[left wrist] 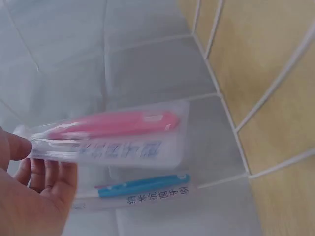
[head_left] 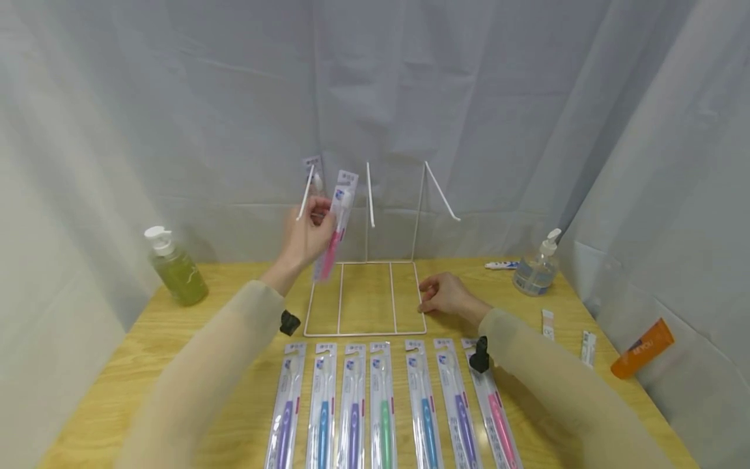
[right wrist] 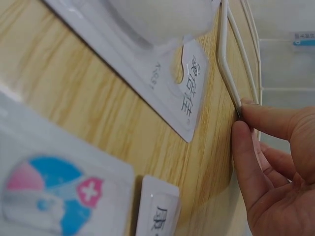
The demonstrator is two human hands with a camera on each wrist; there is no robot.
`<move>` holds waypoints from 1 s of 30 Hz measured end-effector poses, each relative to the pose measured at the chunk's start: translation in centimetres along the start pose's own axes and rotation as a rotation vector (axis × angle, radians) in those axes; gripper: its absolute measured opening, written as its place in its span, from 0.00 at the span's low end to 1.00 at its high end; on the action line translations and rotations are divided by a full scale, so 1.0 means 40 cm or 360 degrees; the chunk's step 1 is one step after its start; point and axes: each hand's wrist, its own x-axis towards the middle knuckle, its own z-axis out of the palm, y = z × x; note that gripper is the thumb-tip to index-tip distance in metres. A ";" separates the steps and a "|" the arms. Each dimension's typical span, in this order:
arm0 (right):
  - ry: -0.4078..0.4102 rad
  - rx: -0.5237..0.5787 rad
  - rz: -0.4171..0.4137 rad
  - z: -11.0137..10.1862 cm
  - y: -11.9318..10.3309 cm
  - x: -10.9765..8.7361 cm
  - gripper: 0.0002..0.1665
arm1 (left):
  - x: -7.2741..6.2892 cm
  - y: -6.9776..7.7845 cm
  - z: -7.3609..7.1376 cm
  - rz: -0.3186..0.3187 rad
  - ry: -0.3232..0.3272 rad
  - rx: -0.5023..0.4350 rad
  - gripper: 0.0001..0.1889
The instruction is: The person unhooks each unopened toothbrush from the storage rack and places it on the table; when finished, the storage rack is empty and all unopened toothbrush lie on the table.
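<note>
My left hand (head_left: 305, 236) pinches a packaged pink toothbrush (head_left: 344, 210) by the side of its pack, just right of the left prong of a white wire rack (head_left: 366, 334). In the left wrist view, the thumb and fingers hold the pack's head end, with the pink handle pointing away. A packaged blue toothbrush (left wrist: 142, 187) hangs behind it, at the left prong. My right hand (head_left: 450, 297) grips the right side of the rack's base; in the right wrist view, thumb and fingertips close around the base wire (right wrist: 227, 73).
Several packaged toothbrushes (head_left: 385, 417) lie in a row in front of the rack. A green pump bottle (head_left: 178, 273) stands left. At the right are a clear pump bottle (head_left: 534, 273), a toothpaste tube (head_left: 502, 265), small packets and an orange tube (head_left: 642, 348). A grey curtain (head_left: 246, 130) hangs behind.
</note>
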 end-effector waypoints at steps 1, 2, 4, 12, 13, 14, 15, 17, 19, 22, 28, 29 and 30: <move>-0.0001 0.0006 -0.0003 0.000 0.000 0.002 0.30 | -0.015 0.000 -0.007 0.0008 -0.0046 0.0008 0.15; -0.0002 0.0012 -0.0005 0.000 0.000 0.004 0.30 | -0.032 -0.002 -0.016 0.0007 -0.0090 0.0015 0.15; -0.0003 0.0008 -0.0016 0.000 0.001 0.007 0.30 | -0.066 -0.008 -0.040 0.0006 -0.0149 0.0025 0.14; 0.0012 -0.0021 -0.0030 -0.007 0.001 0.011 0.31 | -0.245 -0.064 -0.181 -0.0410 -0.0606 -0.0092 0.25; 0.0013 -0.0026 -0.0029 -0.008 0.002 0.012 0.31 | -0.268 -0.076 -0.197 -0.0466 -0.0654 -0.0076 0.26; 0.0016 -0.0036 -0.0033 -0.009 0.002 0.013 0.31 | -0.292 -0.090 -0.213 -0.0522 -0.0696 -0.0066 0.27; 0.0018 -0.0043 -0.0035 -0.009 0.003 0.014 0.31 | -0.315 -0.104 -0.229 -0.0567 -0.0736 -0.0049 0.27; 0.0020 -0.0048 -0.0038 -0.009 0.002 0.014 0.31 | -0.359 -0.133 -0.259 -0.0666 -0.0799 -0.0010 0.28; 0.0022 -0.0046 -0.0038 -0.008 0.001 0.012 0.31 | -0.399 -0.158 -0.283 -0.0752 -0.0857 0.0027 0.29; 0.0024 -0.0046 -0.0039 -0.007 0.000 0.008 0.31 | -0.450 -0.187 -0.305 -0.0875 -0.0929 0.0070 0.30; 0.0010 -0.0033 -0.0053 -0.004 -0.004 0.000 0.31 | -0.504 -0.205 -0.322 -0.1054 -0.0935 0.0058 0.31; 0.0010 -0.0041 -0.0064 -0.004 -0.005 0.000 0.31 | -0.507 -0.205 -0.323 -0.1066 -0.0930 0.0057 0.32; 0.0012 -0.0041 -0.0061 -0.002 -0.005 0.000 0.31 | -0.508 -0.204 -0.324 -0.1073 -0.0921 0.0067 0.32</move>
